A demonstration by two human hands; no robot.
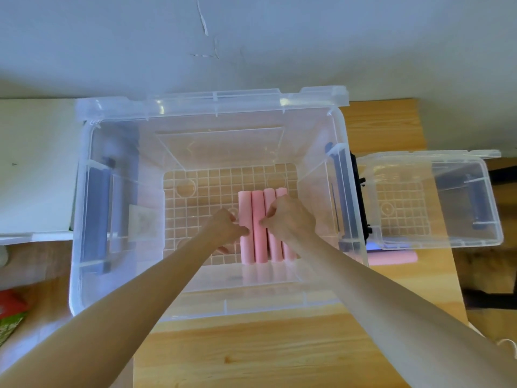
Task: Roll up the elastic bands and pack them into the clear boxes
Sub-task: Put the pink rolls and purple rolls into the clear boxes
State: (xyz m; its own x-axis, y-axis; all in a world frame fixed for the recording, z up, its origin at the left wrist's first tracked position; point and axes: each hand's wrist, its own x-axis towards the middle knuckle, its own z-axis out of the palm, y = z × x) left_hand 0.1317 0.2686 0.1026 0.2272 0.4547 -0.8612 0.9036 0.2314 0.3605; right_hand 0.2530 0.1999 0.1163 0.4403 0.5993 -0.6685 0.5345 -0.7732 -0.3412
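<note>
A wooden desk (279,354) is seen from above, and most of it is taken up by a large clear box (84,275) standing open, its lid (212,103) leaned up behind it. A smaller clear box (492,233) is set just beside it on the right, also open, and nothing can be seen packed inside it.

On the gridded floor of the large box, four pink rolled bands (258,247) are laid side by side, touching, toward the right half. The left half of that floor is left bare. One more pink roll (391,258) is seen on the desk, partly under the near edge of the smaller box.

Both arms are reached down into the large box. The left hand (223,226) is curled, with its fingertips pressed against the leftmost roll; the right hand (291,217) is curled over the rolls, and its fingers appear to be pinching one of the middle ones.

The packing is judged to be at an early stage: one short row is placed, much room is left, and the second box is untouched.

The far ends of the right-hand rolls are covered by the right hand. Whether either hand truly grips a roll or only nudges it cannot be settled. Unrolled bands, if any, are out of view.
</note>
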